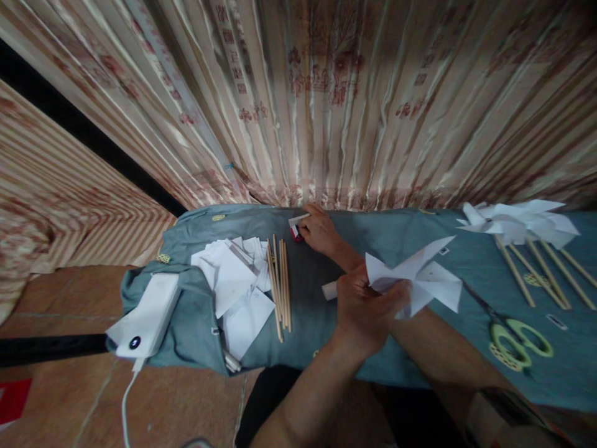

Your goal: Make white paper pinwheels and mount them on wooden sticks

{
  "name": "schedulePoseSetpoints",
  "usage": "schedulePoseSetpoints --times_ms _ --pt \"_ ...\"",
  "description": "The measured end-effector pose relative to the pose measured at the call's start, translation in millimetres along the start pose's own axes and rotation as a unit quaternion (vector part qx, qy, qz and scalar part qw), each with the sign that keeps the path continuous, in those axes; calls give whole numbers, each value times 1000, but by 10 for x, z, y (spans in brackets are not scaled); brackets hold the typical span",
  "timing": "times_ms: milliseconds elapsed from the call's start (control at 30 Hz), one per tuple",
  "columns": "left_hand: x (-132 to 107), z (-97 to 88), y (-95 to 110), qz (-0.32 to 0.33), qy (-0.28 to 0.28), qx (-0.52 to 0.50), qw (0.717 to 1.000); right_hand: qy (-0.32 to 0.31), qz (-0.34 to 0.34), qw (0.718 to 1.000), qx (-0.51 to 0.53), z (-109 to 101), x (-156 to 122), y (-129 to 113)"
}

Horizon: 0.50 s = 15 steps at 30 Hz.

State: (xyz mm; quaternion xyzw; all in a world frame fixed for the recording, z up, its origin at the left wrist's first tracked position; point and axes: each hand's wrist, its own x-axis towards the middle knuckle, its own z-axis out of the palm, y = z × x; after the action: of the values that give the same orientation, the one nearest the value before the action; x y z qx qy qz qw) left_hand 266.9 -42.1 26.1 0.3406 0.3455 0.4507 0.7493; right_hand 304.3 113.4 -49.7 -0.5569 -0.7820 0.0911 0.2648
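Note:
My left hand [368, 305] is closed on a white paper pinwheel [420, 278], its pointed blades spread to the right of the fingers. A short pale cylinder [329, 290] shows just left of this hand; whether it is held or lies on the cloth I cannot tell. Beneath the left wrist passes my right arm, so the two arms cross. My right hand [319, 230] is at the far edge of the cloth, its fingers curled at a small red-and-white box [295, 232]. The fingertips are partly hidden.
White paper sheets [236, 274] and several wooden sticks [282, 286] lie to the left. A white device [152, 314] with a cable rests at the left end. At right are green-handled scissors [513, 339] and several pinwheels [517, 221] on sticks. A curtain [326, 112] hangs behind.

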Motion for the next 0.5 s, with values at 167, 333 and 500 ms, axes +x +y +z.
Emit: schedulePoseSetpoints --times_ms 167,333,500 --pt "-4 12 -16 -9 3 -9 1000 40 50 996 58 7 -59 18" --pt "-35 9 22 -1 -4 -4 1000 79 97 984 128 9 -73 30" --pt "-83 -30 5 3 -2 12 1000 133 152 958 202 -96 -232 113"
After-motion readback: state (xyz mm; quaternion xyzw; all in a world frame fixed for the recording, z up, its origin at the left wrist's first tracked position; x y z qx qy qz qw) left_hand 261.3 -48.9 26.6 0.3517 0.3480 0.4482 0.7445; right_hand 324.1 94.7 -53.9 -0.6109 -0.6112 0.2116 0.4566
